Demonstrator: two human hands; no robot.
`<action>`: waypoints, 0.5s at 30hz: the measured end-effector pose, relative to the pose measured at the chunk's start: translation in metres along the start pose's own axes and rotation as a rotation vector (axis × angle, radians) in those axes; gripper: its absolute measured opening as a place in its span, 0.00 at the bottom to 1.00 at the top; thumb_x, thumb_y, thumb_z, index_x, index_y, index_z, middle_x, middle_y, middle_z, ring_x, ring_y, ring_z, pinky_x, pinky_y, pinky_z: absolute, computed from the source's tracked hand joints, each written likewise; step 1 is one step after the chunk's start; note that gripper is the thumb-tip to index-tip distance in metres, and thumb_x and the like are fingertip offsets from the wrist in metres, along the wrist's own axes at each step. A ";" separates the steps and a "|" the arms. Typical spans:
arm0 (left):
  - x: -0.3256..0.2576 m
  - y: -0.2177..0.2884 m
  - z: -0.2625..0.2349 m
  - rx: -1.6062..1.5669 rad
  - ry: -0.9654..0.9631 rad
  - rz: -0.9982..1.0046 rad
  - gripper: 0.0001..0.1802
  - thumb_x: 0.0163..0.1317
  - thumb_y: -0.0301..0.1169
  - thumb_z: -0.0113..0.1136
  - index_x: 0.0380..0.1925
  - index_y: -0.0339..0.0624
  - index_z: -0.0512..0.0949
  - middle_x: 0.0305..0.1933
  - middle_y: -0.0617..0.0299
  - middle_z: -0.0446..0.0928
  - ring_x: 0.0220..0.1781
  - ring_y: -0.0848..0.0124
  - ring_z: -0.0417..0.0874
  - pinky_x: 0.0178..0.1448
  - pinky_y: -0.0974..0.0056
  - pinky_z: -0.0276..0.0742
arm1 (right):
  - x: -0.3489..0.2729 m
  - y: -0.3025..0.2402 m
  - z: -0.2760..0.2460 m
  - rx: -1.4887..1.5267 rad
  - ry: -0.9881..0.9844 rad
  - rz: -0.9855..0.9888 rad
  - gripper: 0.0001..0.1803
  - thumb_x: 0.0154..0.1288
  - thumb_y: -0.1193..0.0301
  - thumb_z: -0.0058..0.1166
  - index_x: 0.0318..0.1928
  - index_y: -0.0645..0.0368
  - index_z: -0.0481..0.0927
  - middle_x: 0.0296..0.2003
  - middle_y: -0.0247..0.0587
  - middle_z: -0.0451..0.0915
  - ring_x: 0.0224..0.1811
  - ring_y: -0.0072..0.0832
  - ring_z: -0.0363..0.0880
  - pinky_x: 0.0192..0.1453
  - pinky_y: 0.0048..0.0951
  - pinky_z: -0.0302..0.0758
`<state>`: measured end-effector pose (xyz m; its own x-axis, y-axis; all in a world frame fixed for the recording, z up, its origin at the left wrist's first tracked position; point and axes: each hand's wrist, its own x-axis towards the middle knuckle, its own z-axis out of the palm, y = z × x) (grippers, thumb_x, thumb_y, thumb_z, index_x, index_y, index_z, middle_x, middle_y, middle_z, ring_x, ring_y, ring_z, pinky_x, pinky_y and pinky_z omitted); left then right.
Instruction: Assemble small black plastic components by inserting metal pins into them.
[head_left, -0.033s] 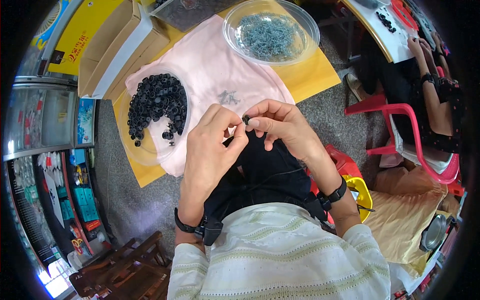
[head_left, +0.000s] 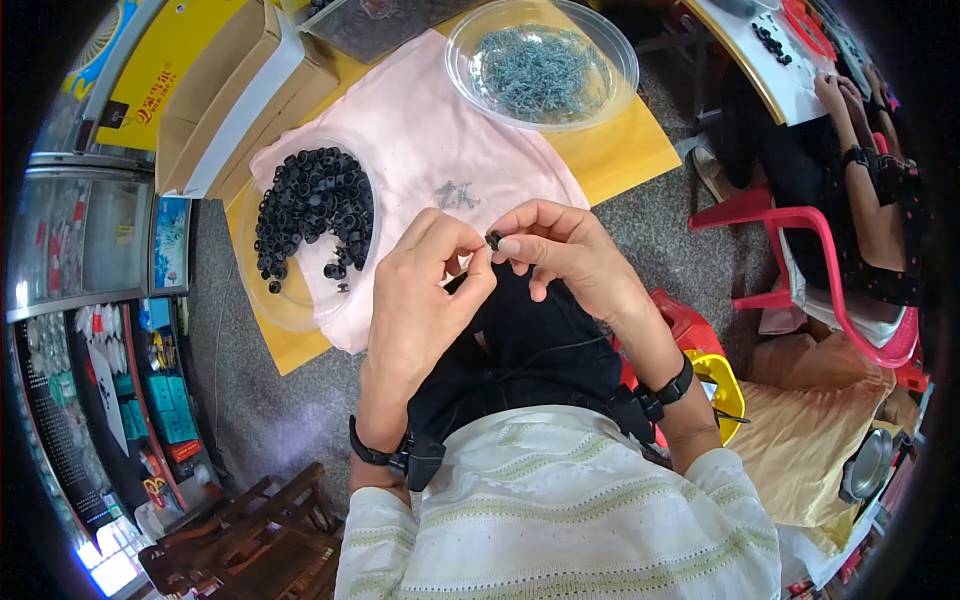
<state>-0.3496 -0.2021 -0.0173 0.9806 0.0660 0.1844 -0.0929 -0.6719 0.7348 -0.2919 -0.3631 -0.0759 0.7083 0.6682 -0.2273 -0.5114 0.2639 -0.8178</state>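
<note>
Just past my lap, my two hands meet at the fingertips. My right hand (head_left: 575, 255) is closed, pinching a small black plastic piece (head_left: 492, 240) between thumb and index finger. My left hand (head_left: 422, 295) is closed too, its thumb and index finger pressed together against that piece; whatever lies between them is too small to make out. Beyond the fingers, several small grey screws (head_left: 457, 195) lie loose on a pink cloth (head_left: 400, 115). Left of my left hand sits a clear round tray (head_left: 292, 312) with many black plastic pieces (head_left: 312, 205).
A clear tub (head_left: 628, 75) of grey screws (head_left: 540, 72) stands at the far right of the yellow table (head_left: 625, 150). At far left is an open cardboard box (head_left: 225, 105). To the right, another person sits on a red chair (head_left: 830, 250); a yellow bucket (head_left: 728, 400) stands by my right forearm.
</note>
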 end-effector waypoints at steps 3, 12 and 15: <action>-0.004 -0.004 0.004 -0.117 0.003 -0.046 0.04 0.50 0.19 0.60 0.26 0.35 0.74 0.26 0.64 0.73 0.24 0.78 0.71 0.30 0.73 0.68 | -0.002 0.002 0.000 0.038 0.002 0.004 0.13 0.60 0.71 0.60 0.45 0.63 0.79 0.34 0.33 0.80 0.31 0.15 0.75 0.27 0.17 0.77; -0.028 -0.024 0.010 -0.244 0.021 -0.072 0.05 0.49 0.18 0.61 0.25 0.37 0.74 0.25 0.64 0.73 0.24 0.78 0.72 0.29 0.72 0.68 | -0.010 0.008 0.004 -0.135 0.024 0.078 0.12 0.60 0.71 0.60 0.43 0.63 0.80 0.32 0.32 0.79 0.31 0.16 0.76 0.29 0.19 0.78; -0.040 -0.031 0.008 -0.274 0.021 -0.107 0.06 0.52 0.19 0.63 0.31 0.35 0.77 0.30 0.64 0.75 0.27 0.78 0.74 0.32 0.74 0.69 | -0.014 0.010 0.007 -0.154 0.041 0.091 0.11 0.60 0.72 0.60 0.42 0.63 0.81 0.32 0.33 0.80 0.30 0.16 0.76 0.27 0.18 0.77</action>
<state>-0.3847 -0.1897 -0.0522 0.9838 0.1432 0.1076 -0.0349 -0.4362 0.8992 -0.3097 -0.3649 -0.0771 0.6829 0.6552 -0.3230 -0.4964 0.0919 -0.8632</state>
